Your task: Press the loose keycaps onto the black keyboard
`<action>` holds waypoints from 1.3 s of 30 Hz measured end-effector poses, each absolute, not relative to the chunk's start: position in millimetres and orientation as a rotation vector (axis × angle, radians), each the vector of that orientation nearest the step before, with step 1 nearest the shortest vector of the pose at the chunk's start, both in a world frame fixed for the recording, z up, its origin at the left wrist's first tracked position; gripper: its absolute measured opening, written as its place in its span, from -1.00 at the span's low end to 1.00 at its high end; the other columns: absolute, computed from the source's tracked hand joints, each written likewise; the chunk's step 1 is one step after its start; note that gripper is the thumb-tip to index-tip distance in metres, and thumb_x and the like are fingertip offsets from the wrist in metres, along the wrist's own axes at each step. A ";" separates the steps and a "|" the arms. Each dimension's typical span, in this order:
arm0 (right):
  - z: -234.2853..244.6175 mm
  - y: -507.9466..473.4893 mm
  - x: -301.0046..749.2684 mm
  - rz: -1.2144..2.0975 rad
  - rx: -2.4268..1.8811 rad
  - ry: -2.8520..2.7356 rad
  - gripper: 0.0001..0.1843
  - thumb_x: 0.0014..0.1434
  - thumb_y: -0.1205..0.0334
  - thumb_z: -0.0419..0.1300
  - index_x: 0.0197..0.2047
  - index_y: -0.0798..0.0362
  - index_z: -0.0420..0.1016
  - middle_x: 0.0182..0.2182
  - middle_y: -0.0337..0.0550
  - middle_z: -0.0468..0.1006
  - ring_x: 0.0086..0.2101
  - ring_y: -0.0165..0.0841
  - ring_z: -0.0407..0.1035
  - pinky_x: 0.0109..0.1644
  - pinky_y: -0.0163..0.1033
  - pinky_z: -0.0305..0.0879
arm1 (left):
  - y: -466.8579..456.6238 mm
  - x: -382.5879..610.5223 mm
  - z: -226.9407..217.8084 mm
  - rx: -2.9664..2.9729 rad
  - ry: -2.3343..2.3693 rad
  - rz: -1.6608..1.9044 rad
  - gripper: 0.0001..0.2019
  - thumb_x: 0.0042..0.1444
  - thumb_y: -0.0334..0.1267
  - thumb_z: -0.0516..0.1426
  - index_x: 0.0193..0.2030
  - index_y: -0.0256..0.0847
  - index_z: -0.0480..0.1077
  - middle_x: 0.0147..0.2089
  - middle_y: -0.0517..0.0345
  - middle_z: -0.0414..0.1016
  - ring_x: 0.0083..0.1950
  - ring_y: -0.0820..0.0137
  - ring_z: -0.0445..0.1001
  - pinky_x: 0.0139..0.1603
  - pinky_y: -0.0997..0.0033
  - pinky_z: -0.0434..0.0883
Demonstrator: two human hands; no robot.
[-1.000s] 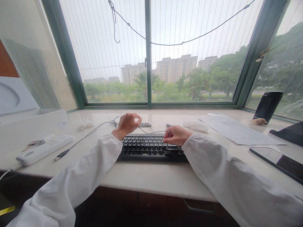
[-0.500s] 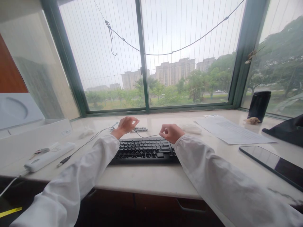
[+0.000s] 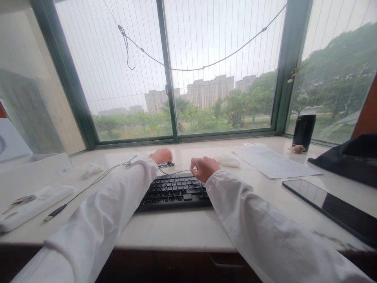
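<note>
Two hands in white sleeves worked over one black keyboard, which lay flat near the front edge of the bench. The left hand was beyond the keyboard's back edge, its fingers bent downward over a cluster of small dark pieces; whether it pinched any of them could not be told, and they were too small and too covered to count. The right hand was above the keyboard's back right part, half closed, thumb and forefinger curled toward each other; whether anything sat between the tips could not be seen.

One thin wire ran between the hands behind the keyboard. To the left were one cable with a USB plug, one long white block and one white box. Two crumpled clear bags lay farther back, one on each side. To the right were one large printed sheet, one phone, one black cup and, just before it, one brown lump.
</note>
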State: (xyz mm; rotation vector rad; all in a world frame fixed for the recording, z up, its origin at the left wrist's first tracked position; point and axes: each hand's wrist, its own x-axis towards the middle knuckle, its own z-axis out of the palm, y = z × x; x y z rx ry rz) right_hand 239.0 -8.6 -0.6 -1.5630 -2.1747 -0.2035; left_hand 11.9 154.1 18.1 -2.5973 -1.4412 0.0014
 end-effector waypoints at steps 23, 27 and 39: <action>2.0 -10.3 236.2 0.148 -1.400 -2.142 -0.79 0.09 0.04 0.23 -0.33 -0.01 0.58 -0.58 -0.32 0.43 -0.50 -0.44 0.28 -0.35 -0.33 0.11 | 10.3 -5.2 25.0 -2.674 -0.950 -0.900 -0.73 0.16 0.00 0.23 -0.10 -0.09 0.50 -0.13 0.23 0.63 -0.43 0.51 0.45 -0.29 0.48 0.35; 1.6 -8.8 236.6 0.497 -1.238 -2.217 -0.64 0.05 -0.08 0.26 -0.35 0.07 0.55 -0.70 -0.42 0.23 -0.60 -0.49 0.09 -0.45 -0.33 -0.03 | -2.7 -9.0 10.7 -2.693 -0.856 -1.096 -0.72 0.10 0.03 0.26 -0.20 -0.11 0.55 -0.18 0.22 0.64 -0.47 0.53 0.42 -0.31 0.49 0.38; 10.2 -22.9 222.5 0.772 -1.175 -2.229 -0.42 0.04 -0.31 0.23 -0.33 0.12 0.57 -0.68 -0.43 0.02 -0.59 -0.52 -0.13 -0.51 -0.28 -0.28 | -14.6 -13.0 5.6 -2.759 -0.697 -1.167 -0.72 0.04 0.04 0.30 -0.27 -0.11 0.55 -0.24 0.26 0.64 -0.37 0.50 0.52 -0.27 0.51 0.41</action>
